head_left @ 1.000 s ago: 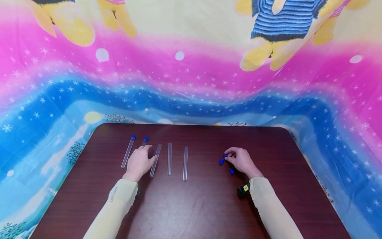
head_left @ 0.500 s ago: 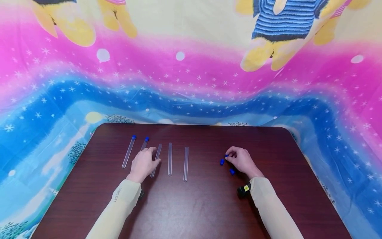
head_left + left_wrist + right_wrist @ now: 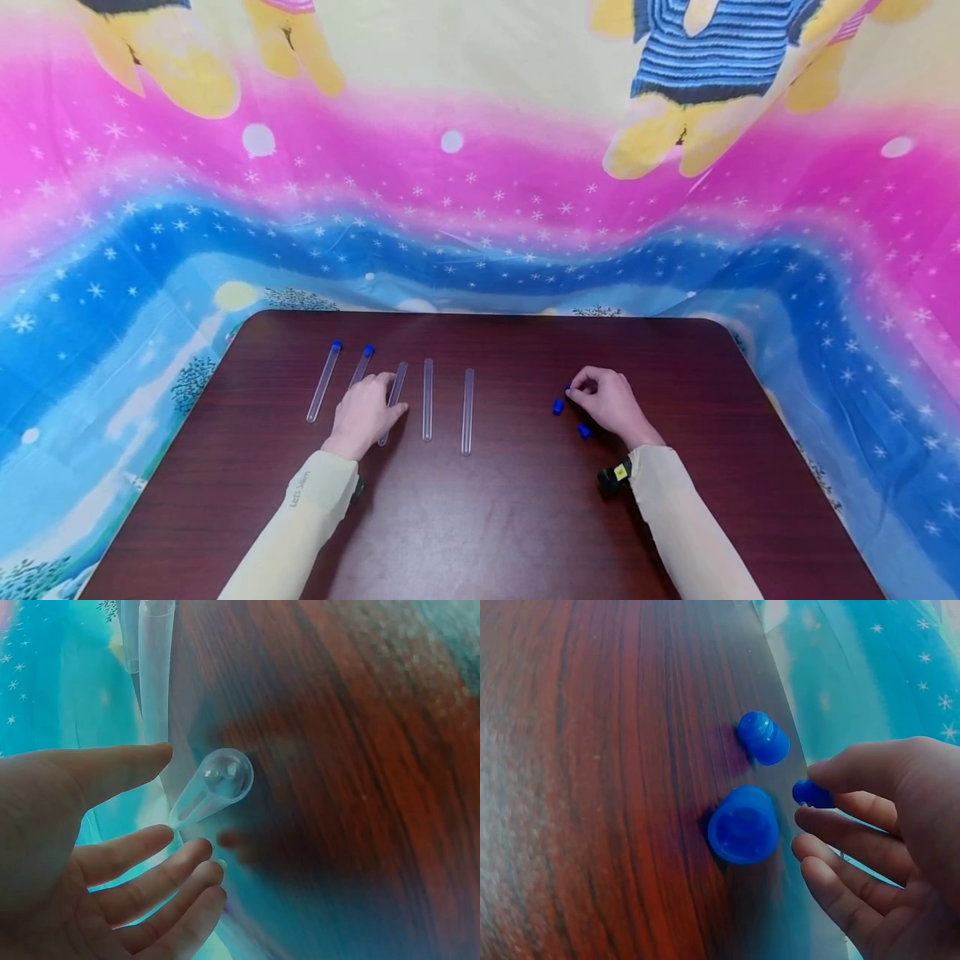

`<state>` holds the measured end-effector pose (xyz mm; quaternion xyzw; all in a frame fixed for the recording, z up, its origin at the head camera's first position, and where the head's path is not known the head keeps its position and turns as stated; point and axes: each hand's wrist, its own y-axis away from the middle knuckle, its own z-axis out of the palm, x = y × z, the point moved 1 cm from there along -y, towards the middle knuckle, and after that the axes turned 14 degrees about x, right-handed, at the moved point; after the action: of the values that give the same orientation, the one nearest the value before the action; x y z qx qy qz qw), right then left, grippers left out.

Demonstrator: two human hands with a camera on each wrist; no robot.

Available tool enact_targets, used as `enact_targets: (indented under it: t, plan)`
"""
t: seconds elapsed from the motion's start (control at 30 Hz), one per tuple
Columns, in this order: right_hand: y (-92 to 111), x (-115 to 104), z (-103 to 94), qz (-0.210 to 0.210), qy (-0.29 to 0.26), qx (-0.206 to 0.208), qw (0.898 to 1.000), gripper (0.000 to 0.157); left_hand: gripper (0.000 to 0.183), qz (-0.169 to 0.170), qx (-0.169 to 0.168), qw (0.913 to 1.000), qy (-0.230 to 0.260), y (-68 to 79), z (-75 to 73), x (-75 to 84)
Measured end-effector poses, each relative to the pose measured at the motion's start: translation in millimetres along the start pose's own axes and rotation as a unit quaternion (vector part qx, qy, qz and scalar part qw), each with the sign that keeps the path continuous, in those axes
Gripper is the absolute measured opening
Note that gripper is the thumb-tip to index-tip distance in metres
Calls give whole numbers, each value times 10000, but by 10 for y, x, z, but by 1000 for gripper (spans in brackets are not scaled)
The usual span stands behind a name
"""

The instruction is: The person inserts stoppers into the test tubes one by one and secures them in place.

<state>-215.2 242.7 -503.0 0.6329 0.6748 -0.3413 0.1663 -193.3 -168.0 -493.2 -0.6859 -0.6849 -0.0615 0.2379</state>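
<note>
My left hand hovers over the third clear test tube from the left, which has no cap. In the left wrist view that tube lies between the thumb and the spread fingers, its rounded end toward the camera. My right hand pinches a small blue cap between thumb and index finger. Two more blue caps lie close by on the table: one on its side, the other with its hollow end facing the camera.
Left of my left hand lie two test tubes with blue caps, an outer tube and an inner tube. Two uncapped tubes, one nearer and one farther right, lie between my hands. A printed cloth hangs behind the dark wooden table.
My left hand has shifted right, from over the second tube to over the third, its fingers still apart. The right hand stays nearly in place with the cap at its fingertips.
</note>
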Motion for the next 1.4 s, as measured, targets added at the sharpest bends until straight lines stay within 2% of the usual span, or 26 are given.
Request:
enact_targets:
  t: [0.43,0.67,0.87,1.07,1.4]
  plan:
    - [1,-32,-2,-51,-293,407,9987,7,53,-284,-225,9993,-116,-10,13,9]
    - [-6,-17,-5,-90,-344,515,9980,5,30,-321,-356,9987,-194,-15,-4,12]
    - [-11,18,-3,-86,-236,602,9979,4,18,-81,-292,9990,-313,-36,-7,4]
    - [-18,13,-2,-115,-239,622,9977,4,15,-89,-275,9995,-115,-75,-36,13]
    - [-17,7,-18,-56,-257,660,9975,4,16,89,175,9998,97,-107,-74,47]
